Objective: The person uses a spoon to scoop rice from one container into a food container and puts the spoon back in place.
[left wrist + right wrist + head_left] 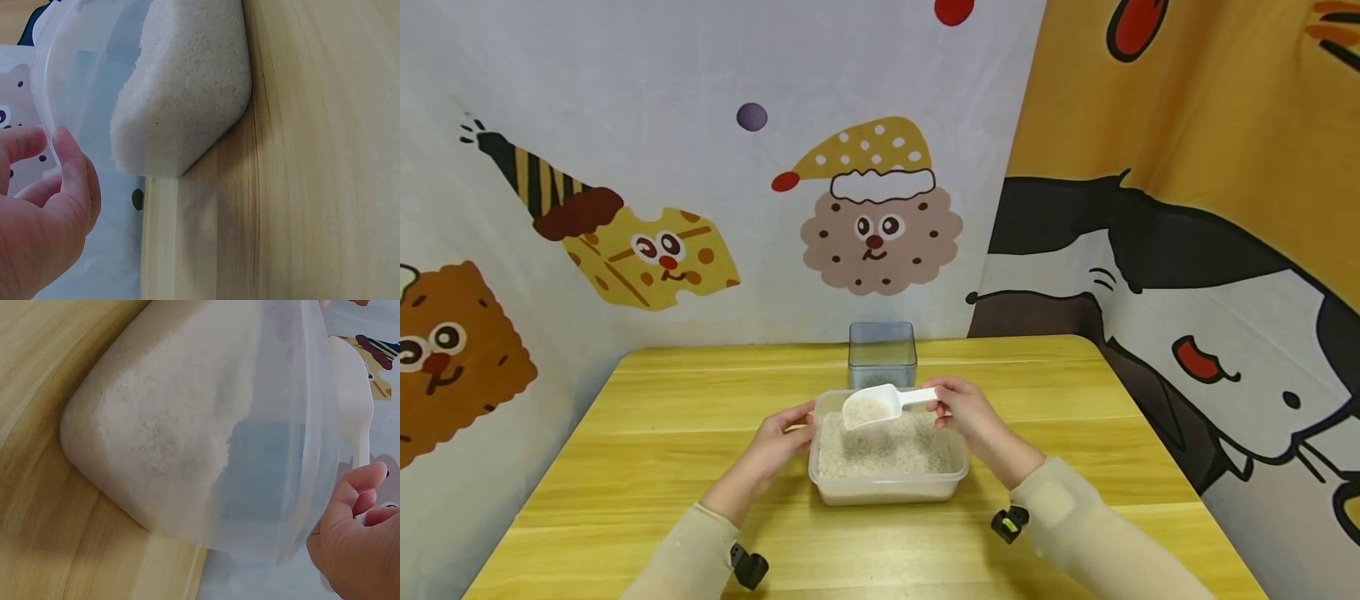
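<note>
Scoop (892, 400): above the tub (891, 493), with rice (867, 412) inside.
Right hand (964, 408): its grip is clamped on the scoop's handle.
Left hand (784, 437): its grip pinches the tub's rim.
Blue container (882, 343): on the table (700, 417), just behind the tub.
Rice step: taking out one load seems in hand.
Next scoop move: it would call for level carrying, against spilling.

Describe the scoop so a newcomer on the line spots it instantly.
On the yellow wood-grain table sits a translucent tub of pale grains. Just above it, the right hand holds the scoop by its handle. Unlike the tub and the bluish box behind, both see-through, it is opaque white.
</note>
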A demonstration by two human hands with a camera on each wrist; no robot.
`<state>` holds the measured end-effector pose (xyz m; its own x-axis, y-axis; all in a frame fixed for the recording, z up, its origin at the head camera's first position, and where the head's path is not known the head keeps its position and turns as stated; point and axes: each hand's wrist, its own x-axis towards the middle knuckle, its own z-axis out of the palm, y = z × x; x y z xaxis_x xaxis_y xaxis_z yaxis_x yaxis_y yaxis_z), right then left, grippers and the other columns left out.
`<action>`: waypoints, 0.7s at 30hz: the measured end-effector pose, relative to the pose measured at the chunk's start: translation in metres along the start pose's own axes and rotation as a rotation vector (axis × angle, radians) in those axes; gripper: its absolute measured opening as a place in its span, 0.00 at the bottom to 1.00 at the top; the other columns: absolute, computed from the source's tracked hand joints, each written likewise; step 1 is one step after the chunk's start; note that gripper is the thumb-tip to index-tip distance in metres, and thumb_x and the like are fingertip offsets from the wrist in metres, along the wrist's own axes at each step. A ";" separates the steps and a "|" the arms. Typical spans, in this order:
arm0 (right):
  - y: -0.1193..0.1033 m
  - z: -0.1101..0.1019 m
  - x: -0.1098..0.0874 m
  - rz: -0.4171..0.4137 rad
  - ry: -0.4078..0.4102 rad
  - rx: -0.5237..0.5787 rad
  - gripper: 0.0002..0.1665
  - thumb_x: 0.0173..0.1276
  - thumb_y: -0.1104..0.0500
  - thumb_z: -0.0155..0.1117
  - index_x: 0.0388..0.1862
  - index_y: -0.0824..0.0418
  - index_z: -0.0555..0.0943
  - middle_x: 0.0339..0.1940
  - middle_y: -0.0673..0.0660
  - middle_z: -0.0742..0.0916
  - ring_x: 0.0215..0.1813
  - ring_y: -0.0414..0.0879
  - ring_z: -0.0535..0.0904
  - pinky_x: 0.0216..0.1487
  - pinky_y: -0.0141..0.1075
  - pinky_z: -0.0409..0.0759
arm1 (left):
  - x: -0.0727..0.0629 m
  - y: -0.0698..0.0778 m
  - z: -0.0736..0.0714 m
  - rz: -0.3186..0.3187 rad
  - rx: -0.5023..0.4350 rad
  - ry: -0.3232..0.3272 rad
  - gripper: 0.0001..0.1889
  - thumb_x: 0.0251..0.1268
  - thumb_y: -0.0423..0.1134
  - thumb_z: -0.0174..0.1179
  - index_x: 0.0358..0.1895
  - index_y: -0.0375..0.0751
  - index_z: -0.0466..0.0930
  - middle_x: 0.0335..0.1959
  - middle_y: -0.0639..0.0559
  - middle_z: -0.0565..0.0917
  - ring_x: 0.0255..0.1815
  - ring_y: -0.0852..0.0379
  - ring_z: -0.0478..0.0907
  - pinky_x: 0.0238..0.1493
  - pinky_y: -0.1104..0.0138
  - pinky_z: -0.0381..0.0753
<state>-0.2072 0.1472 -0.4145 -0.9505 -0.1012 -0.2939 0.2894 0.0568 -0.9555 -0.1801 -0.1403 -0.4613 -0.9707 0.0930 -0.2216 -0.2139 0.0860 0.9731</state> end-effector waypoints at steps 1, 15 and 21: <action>0.000 -0.001 0.000 -0.001 0.000 0.002 0.16 0.77 0.64 0.40 0.52 0.72 0.73 0.21 0.50 0.77 0.24 0.39 0.67 0.23 0.27 0.72 | 0.000 0.000 0.000 -0.003 0.000 0.000 0.25 0.65 0.28 0.54 0.66 0.35 0.67 0.46 0.45 0.73 0.41 0.61 0.73 0.45 0.69 0.79; -0.013 -0.018 0.001 0.000 0.008 0.026 0.18 0.78 0.62 0.39 0.56 0.71 0.70 0.24 0.49 0.78 0.26 0.39 0.68 0.26 0.27 0.71 | 0.001 0.003 -0.002 -0.025 0.002 0.002 0.25 0.66 0.31 0.55 0.67 0.37 0.67 0.49 0.44 0.72 0.42 0.61 0.72 0.45 0.67 0.79; -0.019 -0.023 0.004 -0.005 0.019 0.046 0.18 0.78 0.62 0.40 0.57 0.72 0.70 0.24 0.49 0.78 0.26 0.38 0.69 0.27 0.26 0.72 | 0.003 0.002 -0.002 -0.030 -0.008 -0.002 0.26 0.66 0.31 0.55 0.67 0.37 0.66 0.49 0.45 0.71 0.43 0.61 0.72 0.46 0.67 0.79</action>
<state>-0.2191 0.1684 -0.3969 -0.9538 -0.0822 -0.2890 0.2891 0.0106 -0.9572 -0.1834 -0.1422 -0.4598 -0.9635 0.0929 -0.2513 -0.2442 0.0808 0.9663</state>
